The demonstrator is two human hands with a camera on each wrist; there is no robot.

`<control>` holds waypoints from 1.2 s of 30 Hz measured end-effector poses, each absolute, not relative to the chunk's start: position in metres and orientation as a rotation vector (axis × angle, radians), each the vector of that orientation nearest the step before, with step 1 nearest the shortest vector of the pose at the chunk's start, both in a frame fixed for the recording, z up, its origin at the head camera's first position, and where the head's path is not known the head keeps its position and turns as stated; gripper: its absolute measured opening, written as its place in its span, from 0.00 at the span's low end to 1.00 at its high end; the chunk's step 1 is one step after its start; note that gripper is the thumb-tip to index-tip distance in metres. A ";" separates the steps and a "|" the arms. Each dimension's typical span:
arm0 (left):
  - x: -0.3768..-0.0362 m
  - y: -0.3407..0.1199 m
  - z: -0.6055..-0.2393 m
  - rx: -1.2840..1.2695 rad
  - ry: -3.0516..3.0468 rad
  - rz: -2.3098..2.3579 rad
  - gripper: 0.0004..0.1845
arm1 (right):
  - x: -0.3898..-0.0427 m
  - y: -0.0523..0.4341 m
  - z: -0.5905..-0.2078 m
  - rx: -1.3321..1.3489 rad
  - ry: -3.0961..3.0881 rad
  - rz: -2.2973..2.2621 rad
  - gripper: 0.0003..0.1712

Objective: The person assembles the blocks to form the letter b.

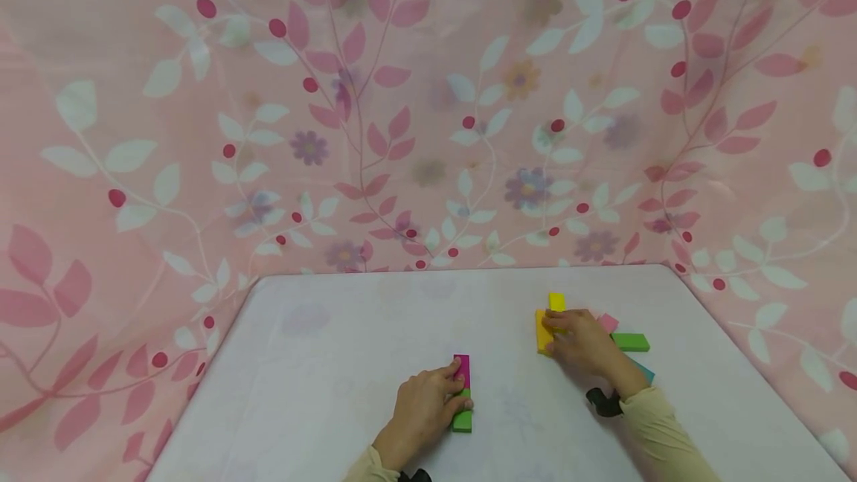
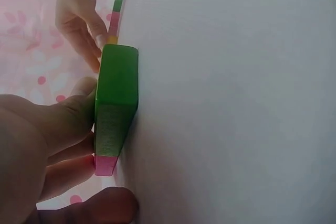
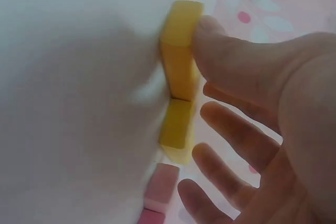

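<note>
In the head view my left hand (image 1: 420, 409) touches a magenta block (image 1: 462, 368) and a green block (image 1: 463, 421), laid end to end. The left wrist view shows the thumb against the top of the green block (image 2: 118, 74) and fingers by the pink-looking magenta block (image 2: 105, 165). My right hand (image 1: 589, 342) lies over an orange block (image 1: 543, 337). In the right wrist view its thumb touches the orange block (image 3: 181, 51), while the other fingers are spread apart. A yellow block (image 1: 556, 301) stands at the orange block's far end.
Beyond my right hand lie a pink block (image 1: 608, 323), a second green block (image 1: 631, 342) and a blue block (image 1: 639, 370), partly hidden. A white cloth covers the table (image 1: 301, 363). Floral fabric (image 1: 428, 132) hangs behind it and at both sides.
</note>
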State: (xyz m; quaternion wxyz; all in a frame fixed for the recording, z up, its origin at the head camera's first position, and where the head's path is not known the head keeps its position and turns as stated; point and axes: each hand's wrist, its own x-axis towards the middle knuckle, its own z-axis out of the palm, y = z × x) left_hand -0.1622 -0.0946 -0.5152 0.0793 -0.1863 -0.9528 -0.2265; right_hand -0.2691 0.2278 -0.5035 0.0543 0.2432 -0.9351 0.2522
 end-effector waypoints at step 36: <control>-0.162 -0.096 -0.521 -0.555 -2.822 -0.637 0.26 | -0.264 0.205 -0.506 0.794 -2.921 0.640 0.26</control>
